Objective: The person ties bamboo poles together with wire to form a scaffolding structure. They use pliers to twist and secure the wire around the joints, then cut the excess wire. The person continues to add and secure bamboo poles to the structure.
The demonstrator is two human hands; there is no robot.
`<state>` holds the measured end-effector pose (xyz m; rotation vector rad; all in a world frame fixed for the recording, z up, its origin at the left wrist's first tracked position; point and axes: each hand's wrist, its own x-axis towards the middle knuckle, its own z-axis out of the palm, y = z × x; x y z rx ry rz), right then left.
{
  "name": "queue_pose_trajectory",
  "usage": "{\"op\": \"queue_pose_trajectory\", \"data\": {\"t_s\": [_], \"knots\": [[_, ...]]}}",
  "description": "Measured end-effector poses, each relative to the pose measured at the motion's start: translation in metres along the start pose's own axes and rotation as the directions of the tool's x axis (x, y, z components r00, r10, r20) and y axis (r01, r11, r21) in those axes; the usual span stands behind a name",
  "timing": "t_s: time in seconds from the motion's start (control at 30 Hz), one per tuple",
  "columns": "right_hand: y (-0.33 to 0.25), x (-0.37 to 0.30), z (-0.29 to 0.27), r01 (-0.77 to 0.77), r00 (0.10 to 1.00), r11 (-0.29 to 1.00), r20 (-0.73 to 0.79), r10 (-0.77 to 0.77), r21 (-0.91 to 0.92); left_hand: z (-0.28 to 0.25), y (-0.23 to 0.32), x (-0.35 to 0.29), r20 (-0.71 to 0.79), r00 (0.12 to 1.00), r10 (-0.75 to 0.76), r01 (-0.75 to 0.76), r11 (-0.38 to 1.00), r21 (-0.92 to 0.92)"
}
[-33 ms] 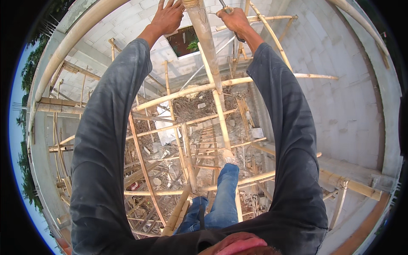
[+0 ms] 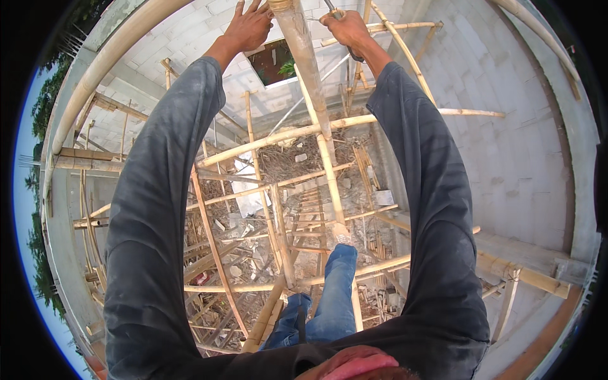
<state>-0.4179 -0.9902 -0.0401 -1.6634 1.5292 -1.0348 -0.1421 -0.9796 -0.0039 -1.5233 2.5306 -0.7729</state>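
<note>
An upright bamboo pole rises between my two raised hands, with a tan binding wrapped round it at the top edge of the view. My left hand is just left of the pole, its fingers spread, with nothing seen in it; whether a fingertip touches the pole I cannot tell. To the right of the pole, my right hand is closed round a slim metal tool with a dark handle; its working end is out of view. Thin wire shows between that hand and the pole.
Bamboo scaffold poles cross below me at several levels, and one foot rests among them. A ladder and rubble-strewn ground lie far beneath. Grey block walls stand ahead and to the right; the far wall has a square opening.
</note>
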Motion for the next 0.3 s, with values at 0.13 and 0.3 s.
{"op": "queue_pose_trajectory", "data": {"t_s": [0.13,0.3], "knots": [[0.014,0.018,0.001,0.042,0.999,0.987,-0.028,-0.038,0.153,0.006,0.004,0.024,0.152,0.988,-0.019,0.081,0.906,-0.416],[0.017,-0.005,0.022,-0.020,0.999,0.880,0.032,0.005,0.474,0.005,0.018,0.004,0.534,0.830,-0.162,0.557,0.306,-0.772]]}}
